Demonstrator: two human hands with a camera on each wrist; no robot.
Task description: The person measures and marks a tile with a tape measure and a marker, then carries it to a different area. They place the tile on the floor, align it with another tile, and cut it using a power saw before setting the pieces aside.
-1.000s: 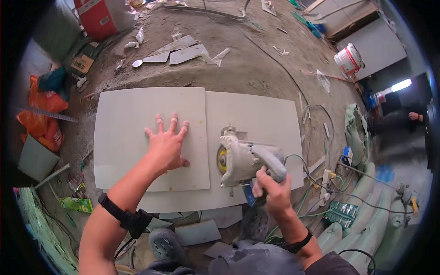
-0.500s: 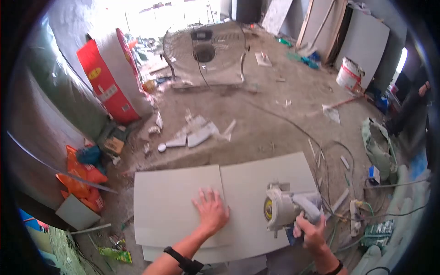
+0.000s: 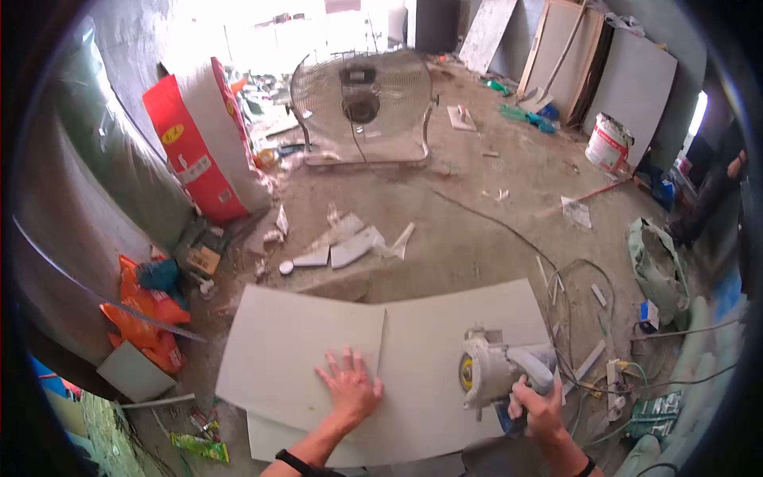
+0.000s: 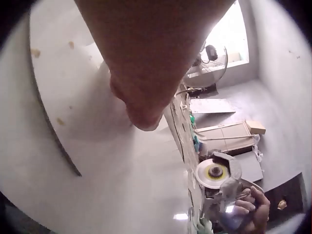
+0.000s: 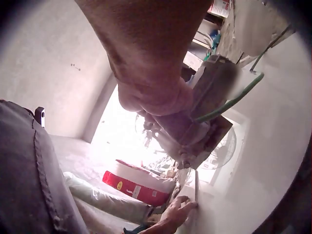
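Two large pale tiles lie overlapped in the head view. My left hand (image 3: 352,393) rests on the upper tile (image 3: 294,334), fingers spread, close to its right edge. That tile sits askew over the left part of the lower tile (image 3: 445,318). My right hand (image 3: 540,407) grips the rear handle of a dusty handheld circular saw (image 3: 497,366), held over the right part of the lower tile. The saw's yellow-centred disc (image 4: 215,170) faces left and shows in the left wrist view. In the right wrist view, my forearm hides much of the saw.
A large floor fan (image 3: 362,107) stands ahead. Broken tile pieces (image 3: 354,246) lie beyond the tiles. A power cable (image 3: 497,215) runs along the dusty floor toward the right. Orange bags (image 3: 139,294) sit at left, a white bucket (image 3: 609,143) at far right. Another person's hand (image 3: 735,167) shows at the right edge.
The head view has tilted up, bringing the fan into sight. The upper tile has turned clockwise over the lower one, my left hand moving slightly left with it. The saw stays in my right hand.
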